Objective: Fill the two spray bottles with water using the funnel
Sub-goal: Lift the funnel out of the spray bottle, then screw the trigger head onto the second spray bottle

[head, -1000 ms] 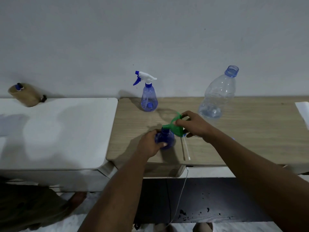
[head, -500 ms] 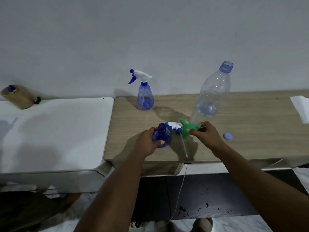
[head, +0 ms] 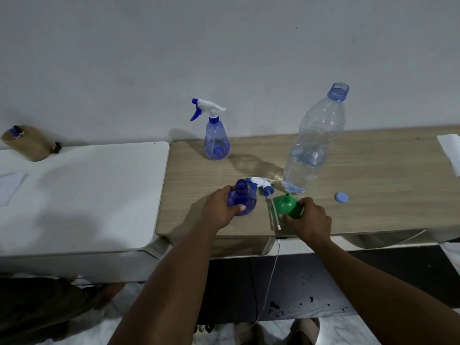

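My left hand (head: 219, 210) grips an open blue spray bottle (head: 242, 200) standing near the wooden table's front edge. Its white and blue spray head (head: 261, 185) with a dip tube lies on the table just to the right. My right hand (head: 308, 219) holds the green funnel (head: 286, 205), wide end down on the table with its spout pointing up. A second spray bottle (head: 215, 140), with its trigger head on, stands at the back by the wall. A large clear water bottle (head: 313, 145), uncapped and partly filled, stands behind the funnel.
The blue cap (head: 341, 197) lies on the wooden table (head: 373, 195) to the right of my hand. White paper (head: 450, 153) sits at the far right edge. A white table (head: 82, 195) adjoins on the left, with a tan pouch (head: 27, 143) at its back. A white cable (head: 272, 275) hangs below.
My right hand has taken the green funnel off the open spray bottle, moved it right and down, and set it wide end down on the table. My left hand kept its grip.
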Action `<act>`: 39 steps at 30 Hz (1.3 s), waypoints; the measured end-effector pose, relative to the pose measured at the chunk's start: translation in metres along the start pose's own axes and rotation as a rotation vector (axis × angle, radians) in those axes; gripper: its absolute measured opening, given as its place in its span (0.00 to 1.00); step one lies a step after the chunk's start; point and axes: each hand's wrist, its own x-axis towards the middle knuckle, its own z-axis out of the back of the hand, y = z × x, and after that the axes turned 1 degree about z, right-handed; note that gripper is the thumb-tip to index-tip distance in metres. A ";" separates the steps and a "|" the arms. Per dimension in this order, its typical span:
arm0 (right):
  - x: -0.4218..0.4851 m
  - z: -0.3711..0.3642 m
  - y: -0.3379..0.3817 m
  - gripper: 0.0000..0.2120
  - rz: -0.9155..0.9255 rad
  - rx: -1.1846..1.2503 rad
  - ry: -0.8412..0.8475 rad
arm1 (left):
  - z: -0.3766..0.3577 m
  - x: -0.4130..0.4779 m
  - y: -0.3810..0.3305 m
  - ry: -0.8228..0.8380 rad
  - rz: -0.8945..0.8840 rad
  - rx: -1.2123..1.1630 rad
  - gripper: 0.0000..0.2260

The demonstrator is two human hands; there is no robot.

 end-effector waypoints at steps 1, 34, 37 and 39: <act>0.000 0.000 0.002 0.28 0.004 -0.028 -0.007 | 0.000 -0.001 -0.001 0.001 -0.001 0.003 0.27; 0.103 -0.014 0.110 0.21 0.289 -0.386 0.349 | -0.001 0.001 0.011 -0.023 -0.037 -0.013 0.27; 0.103 -0.018 0.107 0.22 0.297 -0.374 0.312 | -0.002 0.002 0.011 -0.019 -0.029 -0.025 0.28; 0.104 -0.020 0.105 0.22 0.271 -0.339 0.310 | -0.002 0.002 0.012 -0.015 -0.022 -0.041 0.28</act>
